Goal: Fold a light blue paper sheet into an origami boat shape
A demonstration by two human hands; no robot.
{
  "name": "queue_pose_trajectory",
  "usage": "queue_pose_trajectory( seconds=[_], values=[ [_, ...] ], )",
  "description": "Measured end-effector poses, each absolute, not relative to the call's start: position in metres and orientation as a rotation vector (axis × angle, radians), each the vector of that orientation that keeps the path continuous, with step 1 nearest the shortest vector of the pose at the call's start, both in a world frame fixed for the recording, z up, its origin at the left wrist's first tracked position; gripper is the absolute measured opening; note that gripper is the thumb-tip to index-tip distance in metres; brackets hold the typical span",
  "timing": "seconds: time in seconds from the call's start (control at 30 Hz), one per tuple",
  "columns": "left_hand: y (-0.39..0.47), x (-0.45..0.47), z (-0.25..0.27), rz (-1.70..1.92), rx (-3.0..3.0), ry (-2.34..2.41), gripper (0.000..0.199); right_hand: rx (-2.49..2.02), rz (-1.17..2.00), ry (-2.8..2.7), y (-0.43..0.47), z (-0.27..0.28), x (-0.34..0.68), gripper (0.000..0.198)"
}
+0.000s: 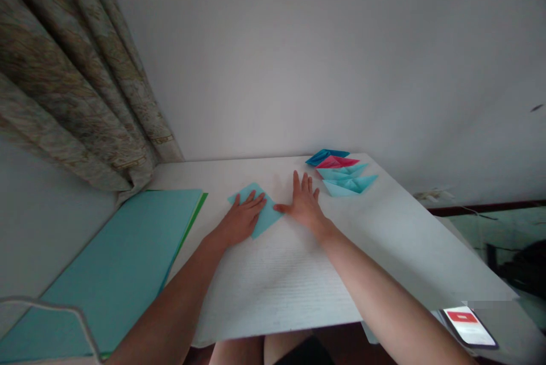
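A light blue piece of paper (267, 218), folded into a roughly diamond-like shape, lies flat on the white table (273, 291). My left hand (244, 218) rests on its left part with the fingers stretched out over it, hiding that side. At the paper's right corner is the thumb of my right hand (305, 203); the other fingers are spread and point toward the wall. Just beyond that hand stand several folded paper boats: two light blue ones, the nearer light blue boat (347, 186) included, a pink boat (336, 162) and a dark blue boat (326, 156).
Large sheets of light blue paper (115, 257), with a green edge showing, cover the left side. A white cable (63, 306) crosses them at the lower left. A phone (469, 326) with a lit screen lies at the lower right. A patterned curtain (85, 81) hangs at the left.
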State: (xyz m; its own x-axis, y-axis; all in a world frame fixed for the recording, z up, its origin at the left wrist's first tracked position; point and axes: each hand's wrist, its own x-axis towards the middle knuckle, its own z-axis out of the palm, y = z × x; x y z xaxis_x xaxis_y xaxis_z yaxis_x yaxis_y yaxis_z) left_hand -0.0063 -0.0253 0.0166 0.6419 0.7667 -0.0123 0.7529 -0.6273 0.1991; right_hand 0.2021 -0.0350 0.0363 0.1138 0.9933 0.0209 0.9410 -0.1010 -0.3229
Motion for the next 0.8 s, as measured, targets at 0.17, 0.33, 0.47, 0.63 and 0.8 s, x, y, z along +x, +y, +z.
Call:
queue_pose_trajectory(
  seconds=[0.17,0.33,0.47,0.63,0.8],
  values=[
    [-0.036,0.001,0.013,0.150,2.676,1.279,0.053,-2.171,0.287,-1.868,-0.035,0.030,0.203,0.108],
    [-0.045,0.008,0.013,0.172,2.643,1.440,0.052,-2.218,0.315,-1.879,-0.043,0.030,0.205,0.115],
    [-0.050,0.014,0.024,0.221,2.627,1.545,0.047,-2.285,0.264,-1.794,-0.038,0.031,0.207,0.113],
    [-0.049,0.015,0.021,0.229,2.720,1.360,0.051,-2.339,0.218,-1.720,-0.028,0.032,0.206,0.105],
    [-0.048,0.018,0.012,0.142,2.687,1.341,0.057,-2.315,0.218,-1.775,-0.038,0.028,0.204,0.106]
  ],
)
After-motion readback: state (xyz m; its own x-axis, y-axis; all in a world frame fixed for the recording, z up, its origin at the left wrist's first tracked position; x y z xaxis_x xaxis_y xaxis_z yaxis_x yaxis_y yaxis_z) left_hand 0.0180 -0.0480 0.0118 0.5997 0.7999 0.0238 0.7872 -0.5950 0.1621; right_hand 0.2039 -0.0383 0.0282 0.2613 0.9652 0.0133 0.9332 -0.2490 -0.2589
